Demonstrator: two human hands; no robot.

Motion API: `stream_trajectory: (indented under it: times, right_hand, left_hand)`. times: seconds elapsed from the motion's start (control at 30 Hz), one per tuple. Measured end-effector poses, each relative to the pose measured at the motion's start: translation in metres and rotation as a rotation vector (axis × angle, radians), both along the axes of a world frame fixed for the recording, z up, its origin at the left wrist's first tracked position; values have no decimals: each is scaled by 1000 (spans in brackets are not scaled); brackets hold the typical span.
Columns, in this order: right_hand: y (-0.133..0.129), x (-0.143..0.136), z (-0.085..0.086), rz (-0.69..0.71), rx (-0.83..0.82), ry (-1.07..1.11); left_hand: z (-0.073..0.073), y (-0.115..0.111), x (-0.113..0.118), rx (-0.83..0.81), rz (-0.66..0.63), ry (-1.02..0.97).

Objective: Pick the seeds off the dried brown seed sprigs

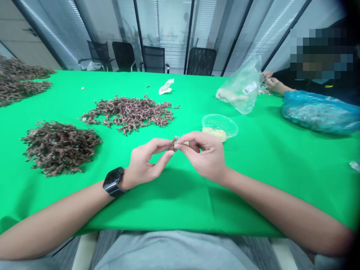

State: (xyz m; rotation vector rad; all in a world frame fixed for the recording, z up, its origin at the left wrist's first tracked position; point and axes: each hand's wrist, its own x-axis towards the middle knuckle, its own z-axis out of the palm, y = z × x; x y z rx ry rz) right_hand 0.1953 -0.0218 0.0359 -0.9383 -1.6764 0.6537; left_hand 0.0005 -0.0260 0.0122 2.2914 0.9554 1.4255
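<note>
Above the near side of the green table, my left hand (149,159) pinches a small dried brown plant sprig (174,143) between thumb and fingertips. From the other side, my right hand (206,153) grips the same sprig with thumb and index finger, so the fingertips of both hands nearly meet. Just beyond my right hand stands a see-through plastic bowl (225,126) with pale yellow grains in the bottom. A dense pile of similar brown sprigs (60,148) lies to the left of my hands. Another, looser heap of sprigs (132,112) spreads out behind them.
More sprigs (19,80) are heaped at the far left. A crumpled white paper (165,87) lies toward the back. On the right are a see-through bag (242,86), a filled blue bag (317,114) and another person's hands (274,82). Chairs (153,59) line the far side.
</note>
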Motion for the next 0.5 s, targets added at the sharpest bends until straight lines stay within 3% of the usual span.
stream_trajectory:
  times: [0.13, 0.33, 0.43, 0.5]
  right_hand:
    - [0, 3, -1, 37, 174, -79]
    - [-4, 3, 1, -1, 255, -190]
    - [-7, 1, 2, -1, 203, -175]
    - [-9, -1, 4, 22, 70, -115]
  left_hand:
    - [0, 0, 0, -12, -10, -14]
    - [1, 1, 1, 25, -28, -42]
    - [1, 2, 1, 63, -16, -27]
    - [1, 3, 0, 112, -4, 7]
